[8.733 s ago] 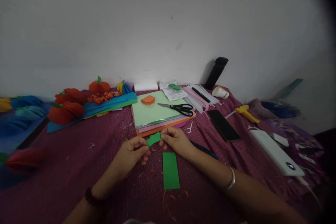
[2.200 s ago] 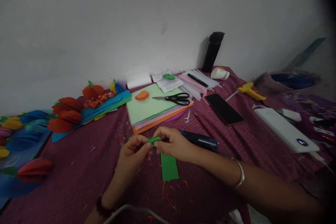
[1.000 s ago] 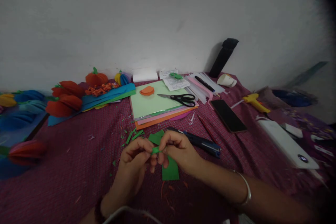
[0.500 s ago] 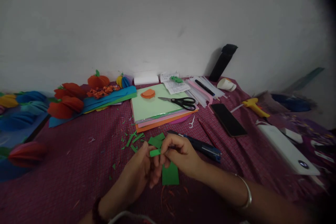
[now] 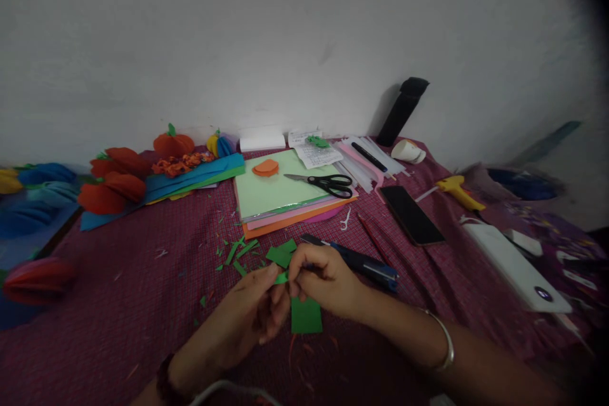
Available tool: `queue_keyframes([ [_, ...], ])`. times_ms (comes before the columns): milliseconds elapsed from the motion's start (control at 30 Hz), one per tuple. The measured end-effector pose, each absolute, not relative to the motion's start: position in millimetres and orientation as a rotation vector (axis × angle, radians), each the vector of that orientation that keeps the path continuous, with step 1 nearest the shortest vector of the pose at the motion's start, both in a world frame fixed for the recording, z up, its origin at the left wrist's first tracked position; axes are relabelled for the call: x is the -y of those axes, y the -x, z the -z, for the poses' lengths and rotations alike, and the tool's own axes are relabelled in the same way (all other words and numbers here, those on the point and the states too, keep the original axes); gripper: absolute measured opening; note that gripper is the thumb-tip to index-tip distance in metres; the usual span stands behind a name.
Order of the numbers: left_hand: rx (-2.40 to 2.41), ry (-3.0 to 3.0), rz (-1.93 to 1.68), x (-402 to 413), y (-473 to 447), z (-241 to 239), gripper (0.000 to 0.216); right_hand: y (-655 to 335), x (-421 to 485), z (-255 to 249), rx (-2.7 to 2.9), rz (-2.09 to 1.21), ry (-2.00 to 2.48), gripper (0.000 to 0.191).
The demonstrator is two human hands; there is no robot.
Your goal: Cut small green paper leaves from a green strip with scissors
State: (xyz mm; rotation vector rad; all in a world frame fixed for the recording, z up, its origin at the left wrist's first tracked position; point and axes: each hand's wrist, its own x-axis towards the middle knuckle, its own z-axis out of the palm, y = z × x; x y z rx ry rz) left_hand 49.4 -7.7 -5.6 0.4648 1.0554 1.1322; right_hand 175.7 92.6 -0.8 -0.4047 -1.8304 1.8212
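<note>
Between my two hands is a small green paper strip (image 5: 281,278). My left hand (image 5: 250,304) pinches its left end with thumb and fingers. My right hand (image 5: 328,279) has its fingertips closed on the strip's other end, which they mostly hide. Just beyond my fingers lies a green paper piece (image 5: 281,254). Below my right hand, a green paper rectangle (image 5: 306,316) rests on the cloth, its top edge covered by the hand. Several green scraps (image 5: 240,252) are scattered to the left. Behind the right hand sits a dark blue stapler (image 5: 366,264).
Black scissors (image 5: 328,184) lie on a stack of coloured paper (image 5: 259,193). Orange paper pumpkins (image 5: 111,191) stand at the left. To the right are a phone (image 5: 412,216), a red pencil (image 5: 373,238), a yellow glue gun (image 5: 461,192) and a white power bank (image 5: 518,266).
My left thumb has moved forward over the green strip, so less of it shows. The right hand keeps its pinch. The view has shifted slightly.
</note>
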Motion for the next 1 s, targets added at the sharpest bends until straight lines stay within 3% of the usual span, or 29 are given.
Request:
queue_keyframes([
  [433,-1.185,-0.613,-1.122,7.1,-48.7,7.2,0.045,-172.8,-95.1,-1.0,1.683,-2.013,0.502,0.014],
  [733,-1.724,-1.294,-1.074,8.1,-46.5,1.2,0.039,-170.9,-95.6,0.5,1.603,-2.151,0.548,0.014],
  [1000,-1.745,-1.315,-1.056,8.2,-46.8,1.6,0.038,-172.4,-99.7,7.2,1.435,-2.339,0.429,0.017],
])
